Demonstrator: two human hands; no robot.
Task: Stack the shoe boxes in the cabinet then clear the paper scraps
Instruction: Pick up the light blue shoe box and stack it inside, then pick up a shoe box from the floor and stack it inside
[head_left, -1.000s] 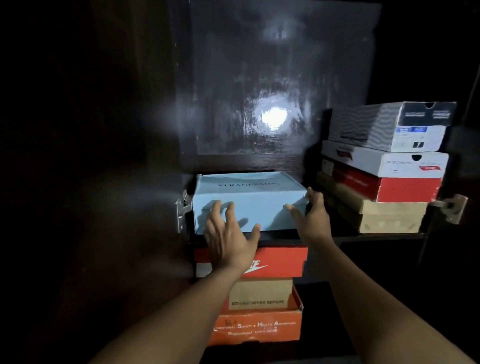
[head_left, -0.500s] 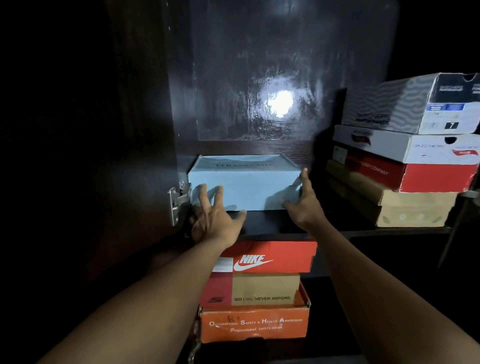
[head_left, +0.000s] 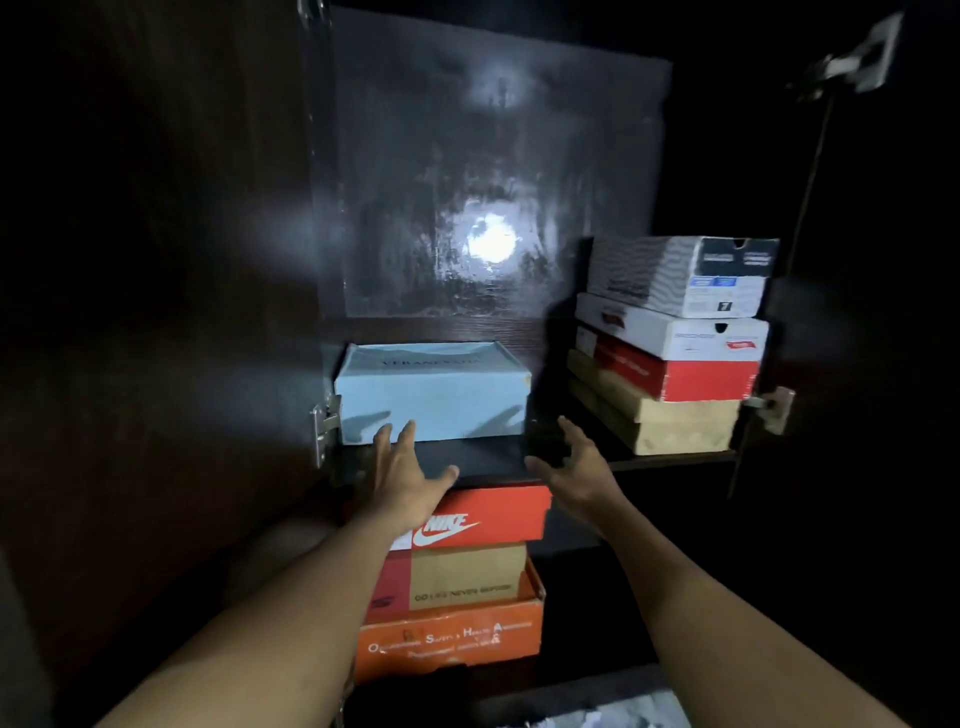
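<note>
Head view: blue box (head_left: 431, 395) on cabinet shelf (head_left: 483, 460).
Both hands empty: left hand (head_left: 410, 478) spread, right hand (head_left: 576, 475) loosely curled; box stack (head_left: 675, 338) at right.

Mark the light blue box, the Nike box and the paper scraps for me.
light blue box (head_left: 431, 402): head view, middle of its front face.
Nike box (head_left: 511, 512): head view, red front face beside the logo.
paper scraps (head_left: 613, 714): head view, pale crumpled patch at the bottom edge.

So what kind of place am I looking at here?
Likely the inside of a dark wooden storage cabinet: shoe boxes stacked on its shelf, a door hinge at the side.
</note>
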